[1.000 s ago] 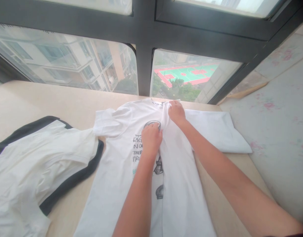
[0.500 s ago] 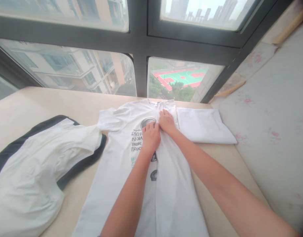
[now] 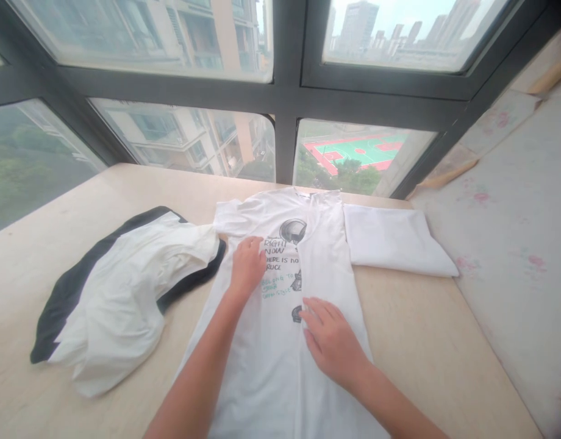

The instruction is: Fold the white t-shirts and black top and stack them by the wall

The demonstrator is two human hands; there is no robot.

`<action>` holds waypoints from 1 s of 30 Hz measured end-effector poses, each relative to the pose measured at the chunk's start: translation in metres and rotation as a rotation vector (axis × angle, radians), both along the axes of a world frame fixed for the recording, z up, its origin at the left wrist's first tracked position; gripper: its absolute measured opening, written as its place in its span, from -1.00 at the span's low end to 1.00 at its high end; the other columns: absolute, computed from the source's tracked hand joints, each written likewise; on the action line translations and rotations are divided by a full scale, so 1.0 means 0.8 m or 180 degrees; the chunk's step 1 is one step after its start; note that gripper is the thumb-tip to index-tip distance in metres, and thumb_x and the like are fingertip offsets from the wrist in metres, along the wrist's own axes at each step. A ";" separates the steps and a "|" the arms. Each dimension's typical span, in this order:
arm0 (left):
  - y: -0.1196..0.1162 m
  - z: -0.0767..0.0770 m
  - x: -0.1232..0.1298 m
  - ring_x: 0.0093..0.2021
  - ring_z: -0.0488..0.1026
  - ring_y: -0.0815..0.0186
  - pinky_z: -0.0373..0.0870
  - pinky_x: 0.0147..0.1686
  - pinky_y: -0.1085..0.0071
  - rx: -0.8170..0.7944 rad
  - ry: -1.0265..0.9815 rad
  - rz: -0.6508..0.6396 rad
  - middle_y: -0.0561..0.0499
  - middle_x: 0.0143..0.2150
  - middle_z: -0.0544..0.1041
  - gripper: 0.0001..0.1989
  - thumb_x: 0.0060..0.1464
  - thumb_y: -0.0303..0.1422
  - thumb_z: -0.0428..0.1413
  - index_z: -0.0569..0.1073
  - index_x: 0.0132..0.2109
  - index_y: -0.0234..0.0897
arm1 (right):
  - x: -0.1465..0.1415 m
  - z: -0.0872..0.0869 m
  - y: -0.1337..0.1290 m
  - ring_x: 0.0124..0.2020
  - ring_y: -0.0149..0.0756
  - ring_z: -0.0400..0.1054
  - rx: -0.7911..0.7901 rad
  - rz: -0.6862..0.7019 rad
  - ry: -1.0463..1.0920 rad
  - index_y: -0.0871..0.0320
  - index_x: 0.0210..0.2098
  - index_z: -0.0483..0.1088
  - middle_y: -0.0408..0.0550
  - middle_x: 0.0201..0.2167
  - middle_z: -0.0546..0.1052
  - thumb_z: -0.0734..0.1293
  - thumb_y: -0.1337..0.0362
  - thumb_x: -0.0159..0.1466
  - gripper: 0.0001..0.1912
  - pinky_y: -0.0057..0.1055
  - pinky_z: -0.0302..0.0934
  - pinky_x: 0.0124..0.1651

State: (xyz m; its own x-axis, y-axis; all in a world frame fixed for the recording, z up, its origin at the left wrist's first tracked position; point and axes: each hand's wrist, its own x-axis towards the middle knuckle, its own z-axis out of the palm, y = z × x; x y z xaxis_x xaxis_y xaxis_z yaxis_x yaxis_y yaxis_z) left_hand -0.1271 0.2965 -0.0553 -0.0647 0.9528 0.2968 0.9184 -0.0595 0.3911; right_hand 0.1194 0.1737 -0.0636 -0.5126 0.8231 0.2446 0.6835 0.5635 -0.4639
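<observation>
A white printed T-shirt (image 3: 257, 378) lies spread in front of me, its neckline toward the window. Its right side is folded inward over part of the black and green print. My left hand (image 3: 249, 265) is over the shirt's left part, beside the lettering, fingers stretched out and holding nothing. Lower down, my right hand (image 3: 333, 341) is at the folded-over flap, fingers apart, the tips near the flap's inner edge. Whether either hand presses on the cloth or hovers just above it, I cannot tell.
To the left, a crumpled white garment (image 3: 120, 305) lies on a black one (image 3: 56, 317). A folded white cloth (image 3: 394, 238) lies to the right of the shirt. Dark window frames (image 3: 287, 103) bound the beige surface (image 3: 427, 353) at the back, a flowered wall (image 3: 513, 213) at right.
Both hands were close together near the shirt's collar. My left hand has moved left, and my right hand has come down along the flap toward me. The view has shifted left.
</observation>
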 end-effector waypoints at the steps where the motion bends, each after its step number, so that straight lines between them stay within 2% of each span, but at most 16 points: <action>1: -0.013 0.001 -0.021 0.16 0.36 0.02 0.28 0.19 0.07 0.0001 -0.0003 0.0062 -0.22 0.12 0.46 -0.65 0.17 -0.44 -0.03 0.41 0.09 -0.31 | -0.003 0.008 0.011 0.13 -0.14 0.38 -0.0069 0.0127 0.0171 0.05 0.04 0.46 0.04 0.09 0.51 0.19 0.37 0.33 -0.65 -0.11 0.32 0.15; 4: -0.037 0.003 -0.072 0.14 0.38 -0.01 0.30 0.17 0.03 0.0040 -0.0051 0.0239 -0.25 0.08 0.47 -0.66 0.16 -0.43 -0.04 0.42 0.05 -0.34 | -0.037 0.029 0.076 -0.04 -0.24 0.45 -0.0242 0.0103 0.0467 0.08 -0.07 0.49 -0.02 -0.10 0.58 0.21 0.37 0.35 -0.74 -0.28 0.36 0.00; 6: -0.039 0.000 -0.088 0.12 0.40 0.00 0.33 0.15 0.06 0.0077 -0.0109 0.0308 -0.24 0.05 0.49 -0.67 0.15 -0.43 -0.04 0.42 0.04 -0.34 | -0.082 0.041 0.139 0.01 -0.21 0.43 -0.0256 -0.0007 0.0416 0.12 -0.06 0.49 -0.01 -0.07 0.58 0.23 0.35 0.34 -0.75 -0.26 0.31 0.09; 10: -0.026 -0.012 -0.085 0.03 0.44 0.08 0.38 0.08 0.15 0.0158 -0.0239 0.0377 -0.19 -0.03 0.50 -0.72 0.16 -0.45 -0.04 0.44 -0.01 -0.30 | -0.204 0.056 0.263 0.09 -0.17 0.37 -0.0211 0.0077 -0.0104 0.21 0.05 0.45 0.07 0.04 0.51 0.22 0.33 0.34 -0.67 -0.29 0.21 0.18; 14: -0.021 -0.023 -0.073 0.01 0.42 0.12 0.38 0.07 0.19 0.0278 -0.0373 0.0429 -0.16 -0.05 0.49 -0.76 0.18 -0.48 -0.03 0.45 -0.05 -0.27 | -0.311 0.054 0.344 0.09 -0.18 0.36 -0.0257 0.0175 -0.0438 0.21 0.07 0.44 0.09 0.06 0.49 0.19 0.37 0.33 -0.64 -0.30 0.21 0.17; 16: -0.023 -0.023 -0.071 0.00 0.42 0.13 0.38 0.05 0.21 0.0293 -0.0444 0.0444 -0.15 -0.05 0.49 -0.76 0.16 -0.51 -0.01 0.45 -0.05 -0.27 | -0.346 0.048 0.367 0.09 -0.16 0.36 -0.0262 0.0190 -0.0519 0.21 0.08 0.43 0.10 0.05 0.48 0.18 0.41 0.31 -0.62 -0.28 0.22 0.17; 19: -0.025 -0.021 -0.070 0.00 0.42 0.14 0.40 0.03 0.23 0.0256 -0.0525 0.0467 -0.13 -0.07 0.49 -0.76 0.13 -0.54 0.01 0.45 -0.08 -0.26 | -0.378 0.034 0.388 0.09 -0.12 0.36 -0.0252 0.0165 -0.0588 0.19 0.15 0.37 0.15 0.11 0.42 0.16 0.45 0.29 -0.54 -0.23 0.23 0.17; 22: -0.024 -0.019 -0.069 0.00 0.42 0.15 0.41 0.01 0.24 0.0213 -0.0573 0.0517 -0.12 -0.06 0.50 -0.77 0.14 -0.54 0.02 0.45 -0.08 -0.26 | -0.395 0.020 0.401 0.08 -0.08 0.37 -0.0251 0.0155 -0.0592 0.15 0.20 0.32 0.17 0.15 0.37 0.17 0.46 0.27 -0.49 -0.18 0.24 0.15; 25: -0.023 -0.019 -0.067 0.01 0.42 0.14 0.42 0.01 0.23 0.0182 -0.0601 0.0571 -0.14 -0.03 0.49 -0.75 0.13 -0.53 0.04 0.44 -0.04 -0.26 | -0.401 0.012 0.411 0.07 -0.08 0.37 -0.0254 0.0194 -0.0548 0.16 0.17 0.36 0.16 0.09 0.43 0.17 0.48 0.26 -0.49 -0.18 0.23 0.15; 27: -0.023 -0.020 -0.067 0.02 0.42 0.13 0.43 0.01 0.23 0.0170 -0.0616 0.0567 -0.14 -0.02 0.49 -0.73 0.13 -0.53 0.04 0.44 -0.03 -0.26 | -0.400 0.015 0.418 0.04 -0.10 0.38 -0.0246 0.0234 -0.0505 0.20 0.07 0.45 0.15 0.02 0.48 0.18 0.48 0.24 -0.56 -0.21 0.23 0.14; 30: -0.023 -0.022 -0.068 0.03 0.41 0.12 0.41 0.05 0.21 0.0175 -0.0635 0.0529 -0.14 -0.01 0.49 -0.70 0.12 -0.53 0.05 0.44 0.01 -0.27 | -0.382 0.036 0.426 0.00 -0.14 0.39 -0.0157 0.0321 -0.0411 0.20 -0.13 0.56 0.10 -0.09 0.53 0.20 0.46 0.23 -0.66 -0.26 0.21 0.14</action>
